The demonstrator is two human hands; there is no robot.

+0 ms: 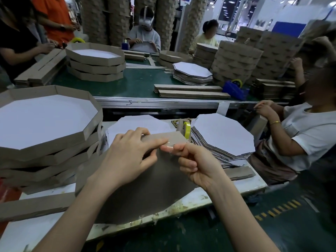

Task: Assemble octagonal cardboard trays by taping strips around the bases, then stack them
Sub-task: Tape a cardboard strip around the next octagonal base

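Observation:
A grey-brown octagonal base [145, 188] lies tilted toward me on the white table, its underside facing up. Along its far edge stands a cardboard strip [169, 138]. My left hand [127, 155] grips that strip and the base edge, thumb below, fingers over the top. My right hand [196, 164] pinches a short piece of clear tape [168, 146] against the strip and the base. A stack of finished trays [45, 140] stands at my left. A pile of flat white bases [223, 135] sits at the right.
A tape dispenser [186, 130] with a yellow roll stands behind my hands. Loose strips [32, 206] lie at the front left. A seated person [294, 135] is close on the right. Beyond runs a green conveyor [138, 84] with more trays, strips and workers.

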